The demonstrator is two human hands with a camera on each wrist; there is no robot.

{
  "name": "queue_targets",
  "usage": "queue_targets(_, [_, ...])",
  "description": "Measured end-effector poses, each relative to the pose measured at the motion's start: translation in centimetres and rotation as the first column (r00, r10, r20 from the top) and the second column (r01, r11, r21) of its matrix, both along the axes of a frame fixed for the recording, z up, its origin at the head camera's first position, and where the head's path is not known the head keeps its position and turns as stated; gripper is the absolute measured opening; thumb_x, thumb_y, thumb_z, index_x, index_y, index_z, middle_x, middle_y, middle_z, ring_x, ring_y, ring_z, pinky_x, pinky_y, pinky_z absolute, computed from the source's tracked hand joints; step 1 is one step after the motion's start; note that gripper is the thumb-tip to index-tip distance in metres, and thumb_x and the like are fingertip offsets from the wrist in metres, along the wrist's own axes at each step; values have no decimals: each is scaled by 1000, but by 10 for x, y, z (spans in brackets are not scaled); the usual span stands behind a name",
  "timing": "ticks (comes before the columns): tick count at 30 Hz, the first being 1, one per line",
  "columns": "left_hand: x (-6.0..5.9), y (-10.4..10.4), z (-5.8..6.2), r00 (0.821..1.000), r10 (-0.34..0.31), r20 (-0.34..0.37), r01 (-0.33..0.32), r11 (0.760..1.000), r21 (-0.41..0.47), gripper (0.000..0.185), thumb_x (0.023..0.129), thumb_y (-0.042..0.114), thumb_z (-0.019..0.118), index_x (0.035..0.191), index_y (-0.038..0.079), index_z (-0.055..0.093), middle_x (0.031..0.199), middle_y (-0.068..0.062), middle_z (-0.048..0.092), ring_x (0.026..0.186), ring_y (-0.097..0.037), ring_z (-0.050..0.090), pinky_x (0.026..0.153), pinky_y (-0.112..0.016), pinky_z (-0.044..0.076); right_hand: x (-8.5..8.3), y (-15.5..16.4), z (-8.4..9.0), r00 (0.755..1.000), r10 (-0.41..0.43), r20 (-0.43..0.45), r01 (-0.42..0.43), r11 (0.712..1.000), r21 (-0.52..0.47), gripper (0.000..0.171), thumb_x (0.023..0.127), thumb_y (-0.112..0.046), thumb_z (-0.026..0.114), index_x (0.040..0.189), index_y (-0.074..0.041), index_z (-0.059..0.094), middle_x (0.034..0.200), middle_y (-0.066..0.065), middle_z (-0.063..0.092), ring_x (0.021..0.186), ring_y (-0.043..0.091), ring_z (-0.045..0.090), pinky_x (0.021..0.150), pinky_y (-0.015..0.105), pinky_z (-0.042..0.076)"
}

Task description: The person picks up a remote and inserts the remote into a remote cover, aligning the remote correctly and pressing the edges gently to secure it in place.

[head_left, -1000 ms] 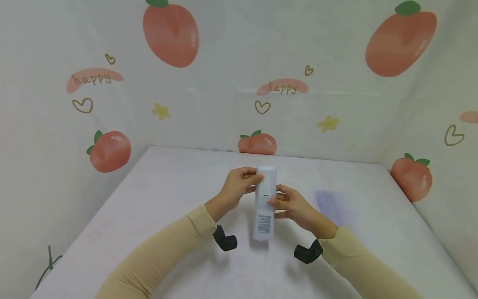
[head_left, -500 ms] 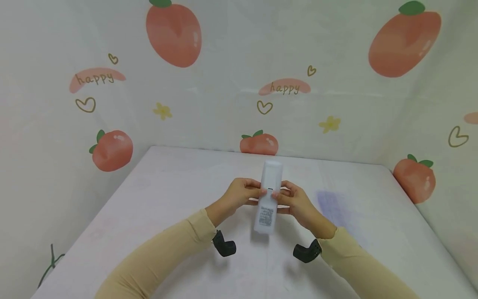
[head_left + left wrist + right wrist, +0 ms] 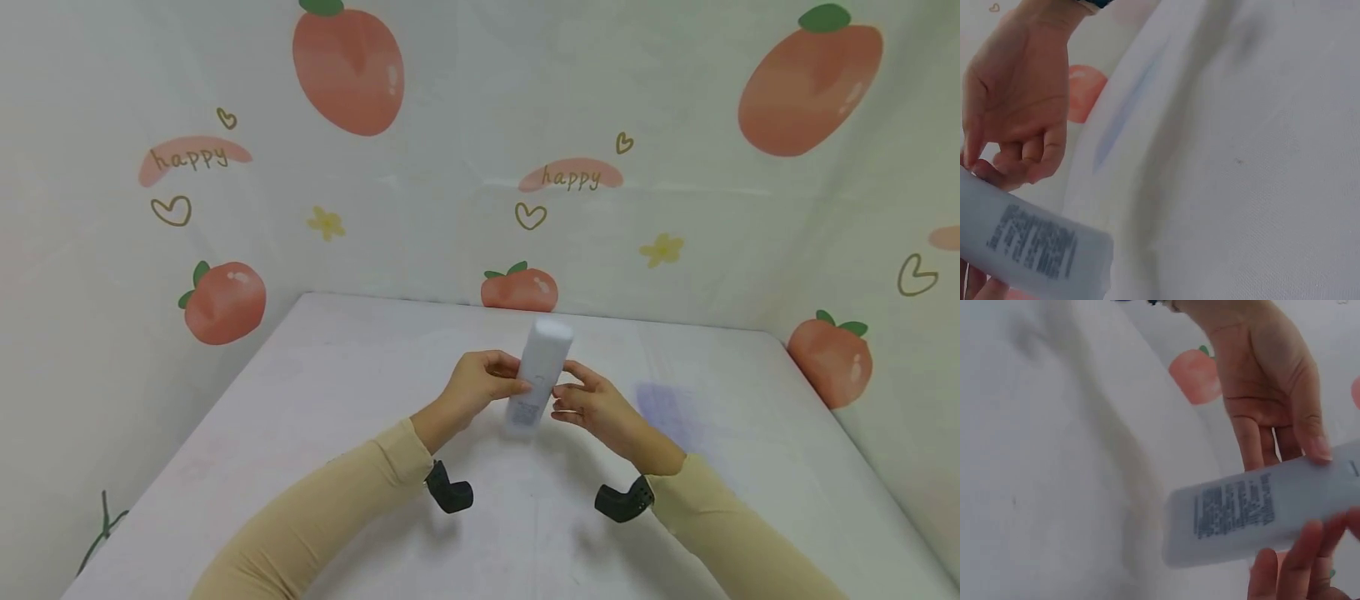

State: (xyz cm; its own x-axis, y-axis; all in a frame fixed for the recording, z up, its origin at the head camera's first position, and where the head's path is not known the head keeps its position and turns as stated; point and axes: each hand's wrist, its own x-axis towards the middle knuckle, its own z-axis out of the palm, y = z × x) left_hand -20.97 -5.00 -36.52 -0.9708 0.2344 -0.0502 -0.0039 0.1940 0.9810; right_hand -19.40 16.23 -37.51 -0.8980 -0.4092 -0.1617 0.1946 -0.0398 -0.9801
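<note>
From the head view we look forward and down on the white remote [image 3: 538, 377], both hands at mid-distance. Our left wrist camera sits close under the remote [image 3: 1029, 240], facing the right hand [image 3: 1016, 100]. Our right wrist camera mirrors it, close on the remote [image 3: 1254, 509], facing the left hand [image 3: 1266, 387]. All three share the remote.

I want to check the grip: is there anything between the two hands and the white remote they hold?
Nothing visible. The left hand and the right hand both touch the remote directly with bare fingers, one on each side, and hold it above the table.
</note>
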Motion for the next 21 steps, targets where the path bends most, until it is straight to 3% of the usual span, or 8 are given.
queue_targets(6, [1, -1, 2, 999, 15, -51, -14, 1000, 22, 29, 73, -3, 81, 100, 2, 73, 107, -10, 68, 104, -23, 63, 90, -34, 54, 2, 4, 6, 995, 34, 95, -22, 992, -120, 25, 104, -16, 39, 126, -8, 46, 100, -1, 63, 91, 13, 67, 90, 30, 54])
queue_targets(9, [0, 0, 1, 994, 26, -105, -29, 999, -35, 30, 70, -3, 83, 98, 7, 75, 109, -8, 61, 109, -26, 56, 93, -31, 50, 2, 2, 8, 996, 21, 92, -11, 994, -108, 19, 104, -23, 42, 111, -15, 58, 108, -4, 62, 93, 12, 65, 88, 30, 55])
queue_targets(11, [0, 1, 0, 988, 31, -149, -43, 996, -82, 31, 69, -1, 84, 97, 10, 77, 108, -7, 58, 107, -26, 53, 89, -30, 47, 2, 1, 9, 996, 1, 88, 5, 997, -71, 17, 103, -24, 48, 105, -19, 64, 110, -5, 60, 93, 11, 63, 83, 26, 55])
queue_targets(14, [0, 2, -2, 985, 30, -171, -48, 994, -102, 30, 71, -3, 82, 97, 10, 76, 105, -8, 57, 96, -25, 51, 80, -27, 45, 2, -1, 9, 998, -15, 69, 16, 1000, -11, 14, 99, -19, 54, 109, -17, 65, 107, -4, 61, 89, 9, 61, 75, 22, 55])
queue_targets(16, [-1, 4, -4, 987, 32, -155, -45, 996, -83, 28, 73, -5, 79, 98, 7, 75, 105, -9, 57, 90, -23, 53, 76, -24, 50, 3, -3, 9, 998, -30, 64, 30, 1000, 3, 21, 97, -17, 58, 117, -13, 63, 106, -3, 62, 88, 9, 62, 74, 21, 55])
queue_targets(21, [-1, 7, -7, 995, 38, -88, -40, 999, -22, 25, 84, -6, 65, 105, 5, 71, 116, -12, 58, 96, -22, 62, 80, -31, 57, 3, -8, 7, 995, -96, 23, 96, 995, 16, 39, 95, -12, 61, 131, -1, 53, 113, 1, 58, 97, 12, 60, 81, 24, 55])
